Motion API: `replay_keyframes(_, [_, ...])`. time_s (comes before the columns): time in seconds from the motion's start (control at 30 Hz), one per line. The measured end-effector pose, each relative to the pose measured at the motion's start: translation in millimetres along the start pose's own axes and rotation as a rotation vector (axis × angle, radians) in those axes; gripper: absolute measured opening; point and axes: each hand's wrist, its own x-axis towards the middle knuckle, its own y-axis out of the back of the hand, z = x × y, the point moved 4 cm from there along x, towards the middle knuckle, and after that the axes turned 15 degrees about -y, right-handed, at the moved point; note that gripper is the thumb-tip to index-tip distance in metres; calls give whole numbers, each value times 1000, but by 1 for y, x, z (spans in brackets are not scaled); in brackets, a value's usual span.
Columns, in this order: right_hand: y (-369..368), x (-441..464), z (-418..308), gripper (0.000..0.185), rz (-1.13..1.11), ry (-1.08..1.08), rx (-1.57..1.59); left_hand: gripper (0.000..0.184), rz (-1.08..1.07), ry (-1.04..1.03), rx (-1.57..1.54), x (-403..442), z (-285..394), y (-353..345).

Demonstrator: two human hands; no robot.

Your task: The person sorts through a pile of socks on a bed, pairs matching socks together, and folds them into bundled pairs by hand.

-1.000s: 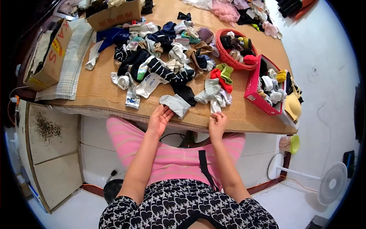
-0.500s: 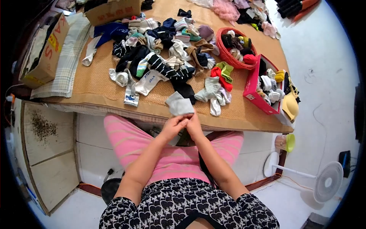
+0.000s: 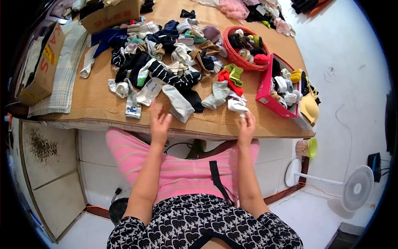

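Observation:
My left hand [image 3: 159, 126] hovers at the mat's front edge, fingers apart and holding nothing. Just right of it a light grey sock [image 3: 178, 103] lies flat, partly over a black sock [image 3: 192, 99]. My right hand [image 3: 246, 128] pinches the near end of a white sock [image 3: 237, 105]. Beside that sock lie a pale grey-green sock [image 3: 216, 94], a red sock [image 3: 231, 83] and a lime green one [image 3: 235, 72]. Left of the grey sock are a white sock with blue lettering [image 3: 150, 92] and a sock with a blue picture [image 3: 133, 110].
A large mixed pile of socks [image 3: 174, 54] covers the middle of the woven mat [image 3: 97, 97]. To the right stand a red basket [image 3: 248, 62] and a pink box [image 3: 273, 103], both filled with socks. Cardboard boxes [image 3: 41, 70] sit at the left. A white fan [image 3: 357, 189] stands on the floor.
The light grey sock, earlier folded in both hands, now lies spread on the mat. My hands have parted, the left moving left and the right moving right to the white sock.

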Motion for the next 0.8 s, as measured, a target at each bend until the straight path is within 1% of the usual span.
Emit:
replay_keyframes(0.03, [5,-1,-7,33,3,-1,1,71,90,-9,-96,3,0,8])
replay_keyframes(0.1, [14,-1,-11,37,-36,-249,496,67,177,18,-99,7,-7,26])
replay_keyframes(0.13, [17,-1,-12,31,17,-295,632,67,172,17,-101,7,-10,27])
replay_keyframes(0.17, [20,0,-7,31,21,-294,634,64,222,48,-113,4,-14,30])
replay_keyframes(0.2, [23,-2,1,26,26,-385,751,61,272,80,-124,2,-17,31])
replay_keyframes(0.23, [24,-3,10,21,30,-477,869,61,271,81,-124,0,-19,31])
replay_keyframes(0.27, [25,-4,17,14,58,-507,875,57,230,93,-63,-2,-23,29])
replay_keyframes(0.3, [25,-6,20,14,58,-510,874,53,190,104,-2,-4,-24,27])
replay_keyframes(0.33, [25,-9,25,15,54,-538,844,47,183,61,128,-4,-23,24])
replay_keyframes(0.37, [25,-11,29,16,51,-564,815,47,184,62,128,-7,-23,21])
replay_keyframes(0.4, [24,-15,28,17,86,-569,740,46,110,59,201,-7,-17,16])
replay_keyframes(0.43, [22,-15,30,17,86,-569,740,44,35,54,274,-8,-13,9])
replay_keyframes(0.47, [21,-15,32,18,102,-547,601,48,15,62,298,-9,-12,5])
replay_keyframes(0.5, [18,-15,32,19,116,-523,463,48,17,61,300,-9,-7,1])
replay_keyframes(0.53, [13,-14,30,27,64,-480,427,52,-109,-3,431,-8,1,-6])
replay_keyframes(0.57, [9,-14,31,27,61,-480,430,55,-237,-66,560,-8,7,-12])
replay_keyframes(0.6, [4,-13,22,32,53,-291,108,54,-267,-155,619,-9,4,-14])
replay_keyframes(0.63, [-5,-14,13,37,42,-97,-210,54,-265,-156,624,-10,0,-13])
replay_keyframes(0.67, [-10,-16,9,37,57,-12,-315,49,-363,-198,668,-12,-4,-15])
replay_keyframes(0.7, [-13,-14,10,37,45,-10,-306,44,-459,-238,715,-13,-2,-18])
replay_keyframes(0.73, [-15,-10,16,32,-3,1,-466,40,-469,-201,734,-10,4,-19])
replay_keyframes(0.77, [-18,-5,22,27,-54,17,-625,40,-456,-200,751,-8,7,-17])
replay_keyframes(0.8, [-18,3,40,21,-139,-146,-338,39,-503,-193,716,-6,9,-17])
